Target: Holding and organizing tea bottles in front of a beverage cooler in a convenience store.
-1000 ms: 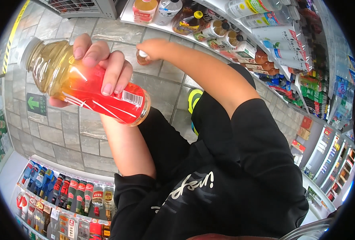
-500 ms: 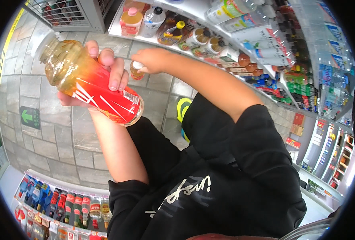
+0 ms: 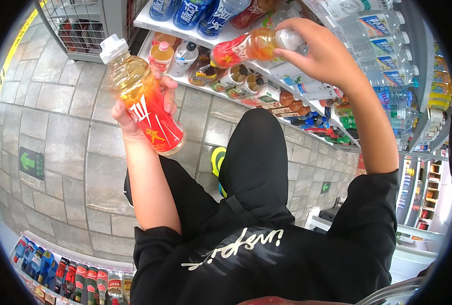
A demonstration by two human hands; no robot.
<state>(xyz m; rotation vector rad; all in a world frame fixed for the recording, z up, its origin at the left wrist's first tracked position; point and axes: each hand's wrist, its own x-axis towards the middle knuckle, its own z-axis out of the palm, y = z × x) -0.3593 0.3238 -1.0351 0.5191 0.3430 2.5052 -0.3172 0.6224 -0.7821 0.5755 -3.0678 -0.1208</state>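
Observation:
My left hand (image 3: 169, 95) is wrapped round a drink bottle (image 3: 157, 119) with a red label, pale yellow liquid and a whitish cap. The bottle leans, its cap towards the upper left, over the tiled floor. My right hand (image 3: 320, 53) grips a second, similar red-labelled bottle (image 3: 236, 49) around its capped end. This one lies almost sideways in view, its base pointing left, in front of the shelf edge (image 3: 172, 28). Whether it touches the shelf I cannot tell. Part of its cap is covered by my fingers.
Blue-labelled bottles (image 3: 221, 18) stand on the upper shelf, with mixed bottles (image 3: 185, 56) on the shelf below. Clear water bottles (image 3: 383, 46) line the right side. A grey wire cage (image 3: 83, 25) stands at the upper left. More bottles (image 3: 91, 282) fill a rack at the lower left.
My right hand has risen from low over the floor to the shelf, carrying its bottle. The left-hand bottle has shifted right and turned, showing another side of its label.

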